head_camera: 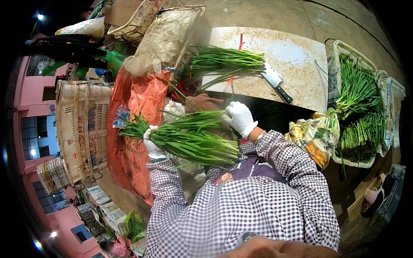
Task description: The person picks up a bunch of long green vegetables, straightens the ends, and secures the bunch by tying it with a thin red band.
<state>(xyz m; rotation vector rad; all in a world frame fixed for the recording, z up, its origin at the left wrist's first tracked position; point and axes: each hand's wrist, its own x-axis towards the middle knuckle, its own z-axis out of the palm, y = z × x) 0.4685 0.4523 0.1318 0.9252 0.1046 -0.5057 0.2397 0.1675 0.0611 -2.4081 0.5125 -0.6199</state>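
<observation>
My left hand [153, 145], in a white glove, is closed around the leafy end of a large bunch of garlic chives [193, 142]. The pale stalk ends of the bunch point right, in front of my chest. My right hand [241, 118], also gloved in white, pinches the stalk ends of some chives along the bunch's upper side. Beyond my hands, another bunch of chives [229, 59] lies on a stained white board [297, 74], with red ties [241, 42] by it. A cleaver [274, 79] with a black handle rests on the board against those stalks.
To the right stands a white plastic crate [338, 51] filled with green chives [358, 87], a patterned cloth [316, 137] beside it. An orange woven sack [129, 154] is at my left. Farther left are a large pale crate [84, 129] and a person in dark clothing [71, 48].
</observation>
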